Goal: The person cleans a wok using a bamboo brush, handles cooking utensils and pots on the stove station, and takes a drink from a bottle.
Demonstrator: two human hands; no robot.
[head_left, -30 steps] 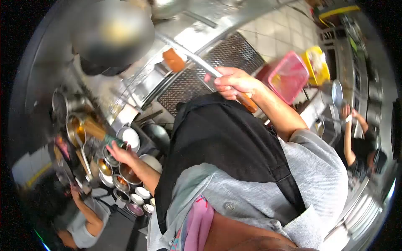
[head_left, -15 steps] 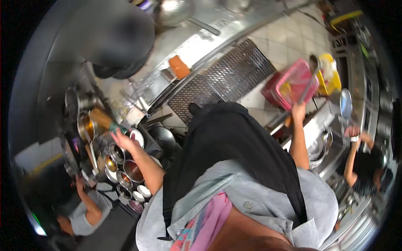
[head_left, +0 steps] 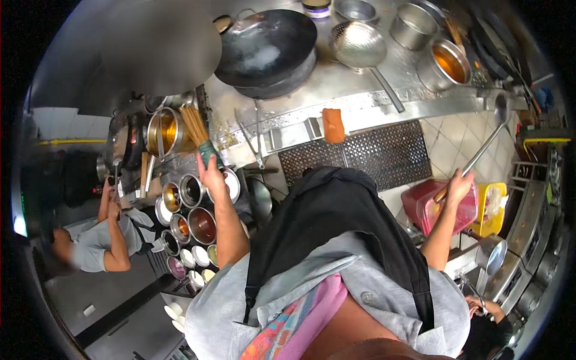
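My left hand [head_left: 211, 175] is closed around the green-wrapped handle of a bamboo wok brush [head_left: 195, 127]. The brush's bristles point up, beside a pot of amber liquid [head_left: 163, 133]. On the right, my right hand [head_left: 459, 186] grips a long-handled ladle [head_left: 485, 147] near its wooden end, with the bowl upward and away from me. A black wok [head_left: 267, 54] with whitish steam or foam in it sits on the steel stove, beyond both hands. Several sauce pots, including one of reddish-brown sauce [head_left: 201, 225], stand just below my left hand.
A perforated strainer [head_left: 359, 45], metal pots [head_left: 414, 27] and an orange cloth or sponge [head_left: 333, 125] rest on the counter. A metal floor grate [head_left: 384, 147] lies before me. Pink [head_left: 414, 201] and yellow [head_left: 494, 210] bins stand right. Co-workers [head_left: 114, 246] are at both sides.
The view has swung so that the wok and the far counter show fully. My right hand has the ladle angled farther outward, away from the pink bin. Both hands keep their tools.
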